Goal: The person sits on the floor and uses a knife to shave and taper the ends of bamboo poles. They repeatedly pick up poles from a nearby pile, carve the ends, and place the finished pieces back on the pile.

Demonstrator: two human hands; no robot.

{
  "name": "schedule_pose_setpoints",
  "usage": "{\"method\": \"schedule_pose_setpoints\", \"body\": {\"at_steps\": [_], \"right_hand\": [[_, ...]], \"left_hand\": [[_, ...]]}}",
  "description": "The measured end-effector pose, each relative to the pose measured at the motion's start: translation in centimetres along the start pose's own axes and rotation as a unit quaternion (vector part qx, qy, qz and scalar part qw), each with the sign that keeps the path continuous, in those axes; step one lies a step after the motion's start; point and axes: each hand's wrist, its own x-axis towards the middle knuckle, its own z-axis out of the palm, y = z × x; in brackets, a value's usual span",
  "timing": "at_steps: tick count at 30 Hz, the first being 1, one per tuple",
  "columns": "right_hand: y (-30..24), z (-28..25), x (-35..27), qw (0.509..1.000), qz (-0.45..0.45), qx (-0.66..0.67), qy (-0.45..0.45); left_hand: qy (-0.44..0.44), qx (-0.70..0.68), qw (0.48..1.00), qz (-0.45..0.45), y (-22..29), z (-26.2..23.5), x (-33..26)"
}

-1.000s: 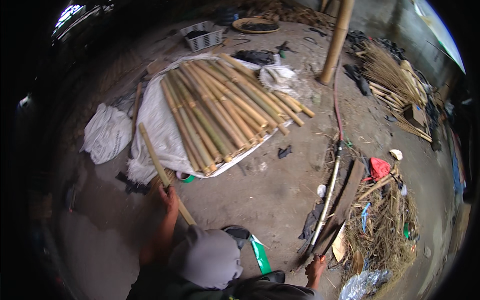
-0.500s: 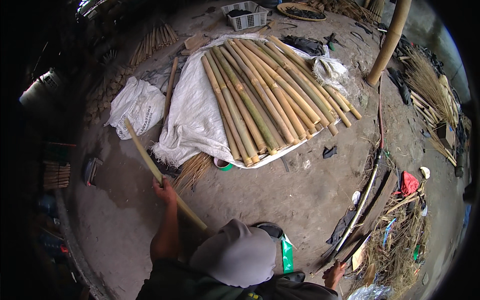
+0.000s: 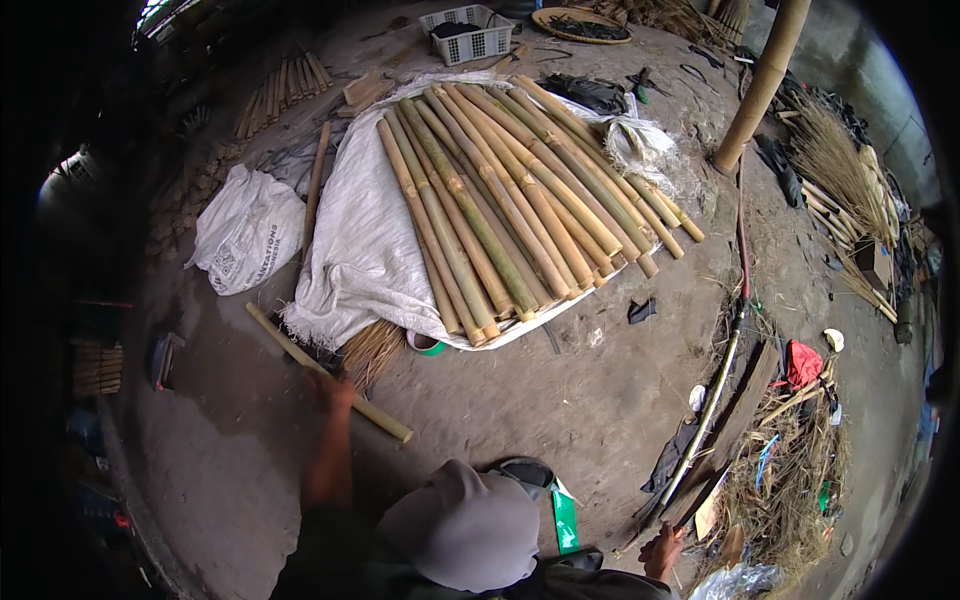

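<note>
Left hand (image 3: 336, 391): closed around one bamboo pole (image 3: 382, 418), on near side of one white sheet (image 3: 345, 270). Right hand (image 3: 660, 552): curled; contents cannot be determined. One crate (image 3: 480, 46): beyond sheet.

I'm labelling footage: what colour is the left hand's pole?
The pole is yellowish green, clearest in the head view.

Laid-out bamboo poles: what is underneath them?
A white woven sheet lies under the bamboo poles, showing mainly along their left side. The poles hide its middle; what lies beneath the sheet is covered too, so I can't tell.
</note>
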Motion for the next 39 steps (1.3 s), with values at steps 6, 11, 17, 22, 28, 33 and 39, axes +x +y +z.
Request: {"method": "schedule_pose_setpoints", "body": {"at_steps": [6, 11, 17, 22, 28, 33, 39], "right_hand": [[0.0, 0.5, 0.0, 1.0, 0.013, 0.001, 0.01], [0.1, 0.3, 0.1, 1.0, 0.013, 0.002, 0.0], [0.0, 0.2, 0.2, 0.999, 0.018, 0.03, 0.004], [0.2, 1.0, -0.4, 0.999, -0.015, 0.034, 0.012], [1.8, 1.7, -0.1, 0.993, -0.084, 0.078, 0.005], [3.3, 1.2, 0.4, 0.967, -0.032, 0.247, 0.056], [2.6, 0.8, -1.4, 0.97, -0.034, 0.216, 0.106]], "left_hand": [[-0.215, -0.417, 0.864, 0.184, 18.4, -8.8, -0.9], [-0.332, -0.387, 0.847, 0.15, 35.3, -7.3, -0.8], [-0.394, -0.329, 0.856, 0.058, 40.5, -5.5, -0.6], [-0.563, -0.656, 0.486, -0.123, 35.6, -7.5, -1.1], [-0.467, -0.662, 0.56, -0.174, 34.2, -11.8, -3.7], [-0.461, -0.654, 0.594, 0.08, 33.7, -16.7, -8.0], [-0.476, -0.678, 0.52, 0.208, 36.1, -20.4, -14.3]]}}
